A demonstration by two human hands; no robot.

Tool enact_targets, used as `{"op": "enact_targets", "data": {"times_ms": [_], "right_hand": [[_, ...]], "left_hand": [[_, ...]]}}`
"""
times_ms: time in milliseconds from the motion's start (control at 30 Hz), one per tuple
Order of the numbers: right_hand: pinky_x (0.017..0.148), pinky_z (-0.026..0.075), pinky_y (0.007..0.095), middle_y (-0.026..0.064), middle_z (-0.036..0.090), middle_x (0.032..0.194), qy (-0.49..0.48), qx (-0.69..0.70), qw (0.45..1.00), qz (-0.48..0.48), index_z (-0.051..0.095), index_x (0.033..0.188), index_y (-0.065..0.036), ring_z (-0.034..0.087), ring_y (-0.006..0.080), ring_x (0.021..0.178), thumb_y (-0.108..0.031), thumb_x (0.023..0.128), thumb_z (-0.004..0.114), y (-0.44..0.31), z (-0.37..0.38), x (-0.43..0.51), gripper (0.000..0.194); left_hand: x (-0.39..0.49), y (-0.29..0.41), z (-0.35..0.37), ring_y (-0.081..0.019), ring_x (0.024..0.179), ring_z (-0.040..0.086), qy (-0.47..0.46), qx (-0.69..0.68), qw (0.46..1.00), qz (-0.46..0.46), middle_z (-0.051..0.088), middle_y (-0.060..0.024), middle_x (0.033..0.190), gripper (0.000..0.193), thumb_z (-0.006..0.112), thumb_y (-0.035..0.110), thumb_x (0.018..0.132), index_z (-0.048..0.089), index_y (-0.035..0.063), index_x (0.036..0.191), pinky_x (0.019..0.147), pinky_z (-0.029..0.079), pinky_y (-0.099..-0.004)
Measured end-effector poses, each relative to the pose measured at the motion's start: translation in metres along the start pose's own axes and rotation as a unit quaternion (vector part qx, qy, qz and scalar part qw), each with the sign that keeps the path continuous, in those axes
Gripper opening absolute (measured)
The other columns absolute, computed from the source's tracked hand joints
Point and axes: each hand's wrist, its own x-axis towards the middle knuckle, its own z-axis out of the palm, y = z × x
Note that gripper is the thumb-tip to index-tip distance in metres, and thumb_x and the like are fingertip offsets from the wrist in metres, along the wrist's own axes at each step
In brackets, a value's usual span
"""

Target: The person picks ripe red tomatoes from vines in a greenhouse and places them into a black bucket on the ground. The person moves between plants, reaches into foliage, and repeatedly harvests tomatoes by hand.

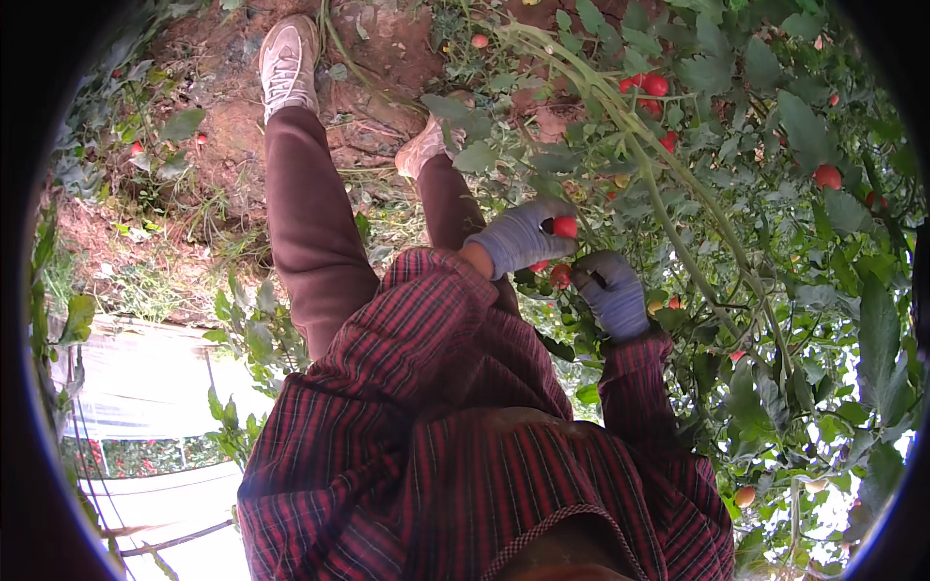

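My left hand, in a blue-grey knitted glove, holds a red tomato between thumb and fingers. Just below and to the right, my right hand, gloved alike, has its fingers curled at the tomato plant. Its fingertips are beside another red tomato; whether they grip it or a stem cannot be told. One more red tomato is partly hidden under my left hand. Above and to the right of both hands, a cluster of red tomatoes hangs by a thick green stem.
Dense tomato foliage with long bent stems fills the right side. Bare reddish soil with weeds lies around my shoes. More leaves and a few red fruits stand at the left, with pale sheeting and thin cords at the lower left.
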Motion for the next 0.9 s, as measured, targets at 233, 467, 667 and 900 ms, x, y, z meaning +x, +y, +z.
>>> {"op": "enact_targets", "data": {"times_ms": [233, 467, 667, 900], "right_hand": [[0.069, 0.051, 0.0373, 0.0114, 0.065, 0.084, -0.009, -0.042, 0.999, -0.027, 0.067, 0.081, -0.005, 0.064, 0.0277, 0.076, -0.014, 0.077, 0.072, -0.011, 0.0, 0.0, 0.011], [0.072, 0.051, 0.0386, 0.0114, 0.066, 0.085, -0.006, -0.028, 0.999, -0.026, 0.067, 0.081, -0.005, 0.064, 0.0291, 0.078, -0.016, 0.077, 0.072, -0.014, 0.009, -0.007, 0.013], [0.072, 0.051, 0.0394, 0.0109, 0.066, 0.084, 0.009, -0.036, 0.999, -0.03, 0.067, 0.08, -0.005, 0.064, 0.0298, 0.079, -0.016, 0.076, 0.072, -0.012, 0.015, -0.007, 0.013], [0.069, 0.05, 0.0375, 0.0104, 0.064, 0.081, 0.009, -0.003, 1.0, -0.021, 0.066, 0.079, -0.004, 0.062, 0.027, 0.073, -0.011, 0.076, 0.072, -0.004, 0.002, -0.012, 0.01]], "left_hand": [[0.003, 0.005, 0.01, -0.0262, 0.074, 0.064, -0.031, 0.129, 0.991, 0.007, 0.064, -0.0147, 0.092, 0.033, 0.064, 0.016, 0.08, 0.062, 0.0061, 0.111, 0.069, 0.052, -0.0375], [0.005, -0.015, 0.022, -0.0292, 0.069, 0.065, 0.059, 0.224, 0.958, 0.171, 0.064, -0.0166, 0.087, 0.022, 0.053, 0.01, 0.083, 0.065, 0.0038, 0.1, 0.066, 0.053, -0.0399], [0.006, -0.008, 0.019, -0.0367, 0.082, 0.063, 0.103, 0.328, 0.932, 0.112, 0.064, -0.0194, 0.091, 0.022, 0.054, 0.011, 0.083, 0.067, 0.0057, 0.1, 0.078, 0.051, -0.043], [0.018, -0.012, -0.004, -0.0367, 0.08, 0.065, 0.137, 0.15, 0.978, 0.054, 0.067, -0.0149, 0.101, 0.028, 0.06, 0.026, 0.086, 0.065, 0.0096, 0.109, 0.074, 0.053, -0.0416]]}}
